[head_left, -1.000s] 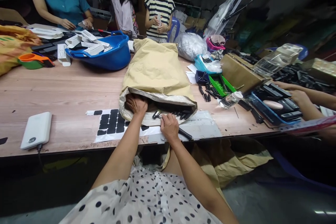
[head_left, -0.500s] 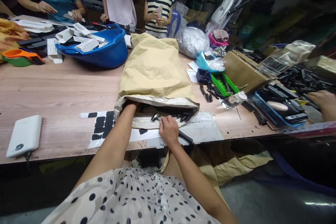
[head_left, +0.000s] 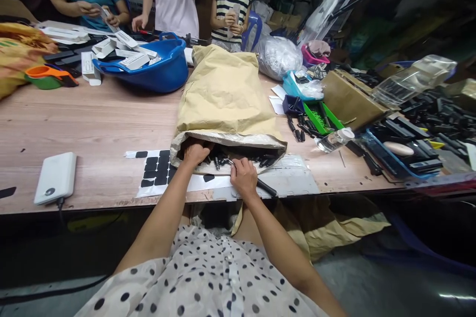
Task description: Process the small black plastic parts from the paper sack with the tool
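A tan sack (head_left: 226,94) lies on the table with its white-lined mouth towards me and several small black parts (head_left: 264,161) inside. My left hand (head_left: 197,153) is in the left side of the mouth, with its fingers curled. Shadow hides what they hold, if anything. My right hand (head_left: 243,177) is closed round a hammer (head_left: 267,188) in front of the sack's lip. The hammer's black handle end sticks out to the right, and its metal end points into the mouth. Beside the sack lies a white sheet with black stickers (head_left: 156,168).
A blue basin (head_left: 159,72) of white boxes stands at the back left. On the near left lies a white power bank (head_left: 55,178) with a cable. A green tray (head_left: 323,118), a bottle (head_left: 334,139) and a parts tray (head_left: 401,153) are on the right. Several people stand across the table.
My left hand has drawn back towards me, so its back and thumb now show at the sack's mouth. The hammer's metal end now sits deeper among the black parts. The camera view has shifted slightly.
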### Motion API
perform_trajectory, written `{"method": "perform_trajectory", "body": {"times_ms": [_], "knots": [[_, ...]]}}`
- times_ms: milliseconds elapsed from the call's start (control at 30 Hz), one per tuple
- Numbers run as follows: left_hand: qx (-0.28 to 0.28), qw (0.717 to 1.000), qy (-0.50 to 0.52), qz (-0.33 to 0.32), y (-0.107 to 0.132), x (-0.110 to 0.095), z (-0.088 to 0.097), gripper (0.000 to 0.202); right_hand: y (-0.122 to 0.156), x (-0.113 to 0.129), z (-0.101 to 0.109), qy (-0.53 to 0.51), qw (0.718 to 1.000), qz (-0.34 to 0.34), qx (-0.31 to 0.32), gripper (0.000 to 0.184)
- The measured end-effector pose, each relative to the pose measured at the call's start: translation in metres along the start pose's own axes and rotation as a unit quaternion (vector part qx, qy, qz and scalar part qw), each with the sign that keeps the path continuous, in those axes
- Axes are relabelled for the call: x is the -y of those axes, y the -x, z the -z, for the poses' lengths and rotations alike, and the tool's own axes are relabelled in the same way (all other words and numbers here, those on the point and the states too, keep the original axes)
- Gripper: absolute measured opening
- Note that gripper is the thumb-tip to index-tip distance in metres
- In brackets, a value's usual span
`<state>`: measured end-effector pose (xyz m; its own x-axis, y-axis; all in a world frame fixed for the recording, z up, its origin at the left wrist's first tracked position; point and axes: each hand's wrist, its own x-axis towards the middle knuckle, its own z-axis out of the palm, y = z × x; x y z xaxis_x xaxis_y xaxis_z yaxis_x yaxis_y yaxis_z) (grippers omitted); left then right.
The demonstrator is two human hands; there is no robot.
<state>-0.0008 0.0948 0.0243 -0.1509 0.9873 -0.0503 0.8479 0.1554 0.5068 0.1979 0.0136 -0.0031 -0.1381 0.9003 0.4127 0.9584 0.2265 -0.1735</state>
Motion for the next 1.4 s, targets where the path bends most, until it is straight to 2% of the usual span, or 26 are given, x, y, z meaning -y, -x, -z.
{"method": "perform_trajectory", "body": {"times_ms": [67,100,267,333,433,567,733,800,967,1100,1267,1400], "knots": [[0.023,0.999,-0.023,0.001,0.008,0.000,0.006,0.048,0.000,0.000,-0.001,0.002,1.000,0.000,0.002,0.023],[0.017,0.999,-0.033,-0.001,0.014,-0.001,0.008,0.045,0.000,0.000,-0.001,0.003,1.000,0.000,0.002,0.024],[-0.152,0.986,-0.028,-0.062,0.058,-0.013,0.010,0.032,-0.001,0.000,-0.001,0.005,1.000,-0.003,0.000,0.024],[-0.150,0.984,-0.022,-0.092,0.078,-0.018,0.005,0.028,-0.001,0.001,-0.001,0.003,1.000,-0.006,-0.003,0.024],[-0.105,0.991,-0.034,-0.069,0.097,-0.020,-0.003,0.025,-0.001,0.002,-0.001,-0.001,1.000,-0.006,-0.004,0.024],[-0.102,0.994,-0.032,-0.012,0.096,-0.011,-0.007,0.023,-0.001,0.002,-0.003,-0.001,1.000,-0.008,0.002,0.023],[-0.094,0.995,-0.019,0.001,0.087,-0.001,-0.003,0.020,-0.002,0.001,-0.005,-0.003,1.000,-0.010,-0.002,0.024],[-0.088,0.996,-0.020,-0.011,0.089,0.002,0.000,0.020,-0.002,0.001,-0.005,-0.005,1.000,-0.010,-0.002,0.024],[-0.064,0.994,-0.019,-0.087,0.100,0.013,0.001,0.019,-0.003,-0.001,-0.004,-0.002,1.000,-0.009,0.004,0.023],[-0.050,0.994,-0.002,-0.101,0.101,0.021,-0.002,0.019,-0.009,-0.004,0.000,-0.007,0.999,-0.011,0.030,0.022],[-0.048,0.993,0.011,-0.106,0.098,0.022,-0.005,0.018,-0.011,-0.016,0.018,-0.039,0.996,-0.022,0.071,0.025],[-0.048,0.992,0.023,-0.117,0.099,0.021,-0.007,0.016,-0.002,-0.018,0.035,-0.085,0.994,-0.043,0.060,0.029]]}}
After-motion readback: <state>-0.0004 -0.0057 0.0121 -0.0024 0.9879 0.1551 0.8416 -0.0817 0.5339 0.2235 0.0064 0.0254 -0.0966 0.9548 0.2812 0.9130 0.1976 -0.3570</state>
